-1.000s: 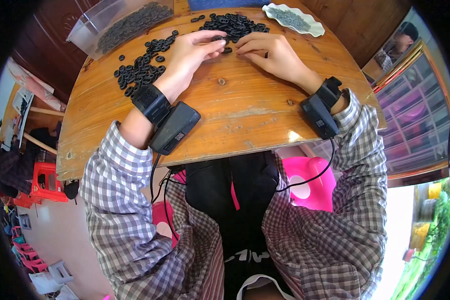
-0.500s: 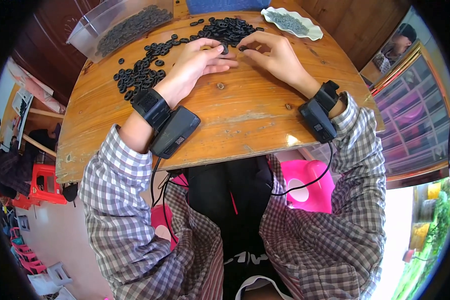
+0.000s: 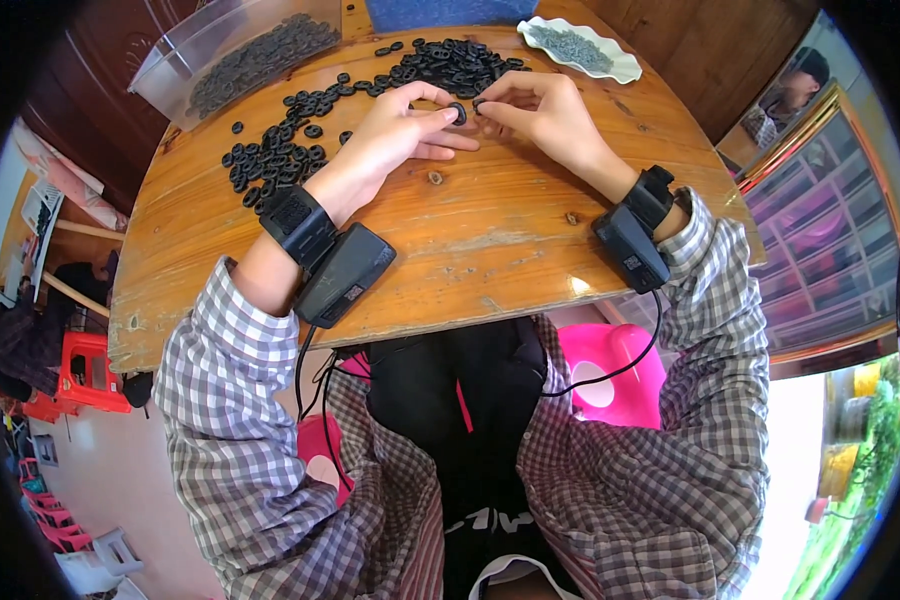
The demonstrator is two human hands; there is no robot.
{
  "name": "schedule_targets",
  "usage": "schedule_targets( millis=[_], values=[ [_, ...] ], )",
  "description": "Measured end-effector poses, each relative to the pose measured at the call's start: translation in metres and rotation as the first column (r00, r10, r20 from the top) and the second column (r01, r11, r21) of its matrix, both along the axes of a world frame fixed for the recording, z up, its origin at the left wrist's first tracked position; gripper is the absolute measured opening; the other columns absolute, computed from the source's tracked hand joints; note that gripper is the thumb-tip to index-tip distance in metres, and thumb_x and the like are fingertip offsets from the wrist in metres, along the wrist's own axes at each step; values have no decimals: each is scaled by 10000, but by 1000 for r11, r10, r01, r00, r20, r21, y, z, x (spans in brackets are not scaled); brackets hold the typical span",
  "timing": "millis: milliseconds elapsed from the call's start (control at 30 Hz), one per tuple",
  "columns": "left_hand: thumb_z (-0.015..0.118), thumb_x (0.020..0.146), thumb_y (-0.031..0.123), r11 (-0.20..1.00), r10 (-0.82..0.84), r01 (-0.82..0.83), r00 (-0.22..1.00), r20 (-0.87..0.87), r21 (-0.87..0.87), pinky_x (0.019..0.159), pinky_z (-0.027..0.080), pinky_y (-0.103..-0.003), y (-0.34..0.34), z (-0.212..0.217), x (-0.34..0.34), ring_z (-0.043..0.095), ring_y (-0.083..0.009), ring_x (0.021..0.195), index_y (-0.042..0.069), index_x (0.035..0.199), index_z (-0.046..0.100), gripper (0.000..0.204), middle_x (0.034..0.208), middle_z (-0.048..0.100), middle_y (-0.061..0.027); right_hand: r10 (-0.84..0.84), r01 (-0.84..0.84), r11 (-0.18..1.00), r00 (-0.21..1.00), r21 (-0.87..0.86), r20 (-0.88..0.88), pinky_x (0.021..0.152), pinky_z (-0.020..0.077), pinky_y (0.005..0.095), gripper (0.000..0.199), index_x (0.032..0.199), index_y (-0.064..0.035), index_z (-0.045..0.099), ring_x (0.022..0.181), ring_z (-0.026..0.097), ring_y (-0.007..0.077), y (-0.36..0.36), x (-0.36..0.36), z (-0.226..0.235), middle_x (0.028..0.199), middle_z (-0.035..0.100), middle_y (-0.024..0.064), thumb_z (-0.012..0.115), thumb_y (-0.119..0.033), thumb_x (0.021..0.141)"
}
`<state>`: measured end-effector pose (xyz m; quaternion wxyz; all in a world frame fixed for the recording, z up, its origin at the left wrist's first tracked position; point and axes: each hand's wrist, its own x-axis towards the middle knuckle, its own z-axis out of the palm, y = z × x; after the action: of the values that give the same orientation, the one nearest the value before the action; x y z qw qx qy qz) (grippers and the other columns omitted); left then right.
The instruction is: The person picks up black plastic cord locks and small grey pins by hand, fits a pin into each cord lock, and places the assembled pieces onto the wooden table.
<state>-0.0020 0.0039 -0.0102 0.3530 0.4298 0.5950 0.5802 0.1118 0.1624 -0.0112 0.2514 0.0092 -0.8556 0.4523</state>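
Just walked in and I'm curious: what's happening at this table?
A person sits at a round wooden table. The left hand pinches a small black ring while the right hand meets it at the fingertips. Loose black rings lie scattered nearby, beside a clear bin and a white dish.

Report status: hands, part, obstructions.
Left hand fingers pinch black ring. Right hand fingertips at that ring. Loose rings piled left, apart from hands.

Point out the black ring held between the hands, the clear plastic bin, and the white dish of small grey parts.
black ring (image 3: 457, 113), head view, on its rim at the left fingertips.
clear plastic bin (image 3: 175, 68), head view, front wall.
white dish (image 3: 625, 72), head view, near rim.
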Motion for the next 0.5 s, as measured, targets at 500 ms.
schedule_targets(
  millis=[500],
  values=[
    [484,887,172,999,-43,42,998,-45,-28,529,473,-195,0,-1,-2,620,-136,637,-21,1061,447,262,903,628,-163,112,-82,968,987,-236,115,464,374,193,155,884,26,577,532,524,75,-2,3,5,665,604,56,594,-109,810]
  ],
)
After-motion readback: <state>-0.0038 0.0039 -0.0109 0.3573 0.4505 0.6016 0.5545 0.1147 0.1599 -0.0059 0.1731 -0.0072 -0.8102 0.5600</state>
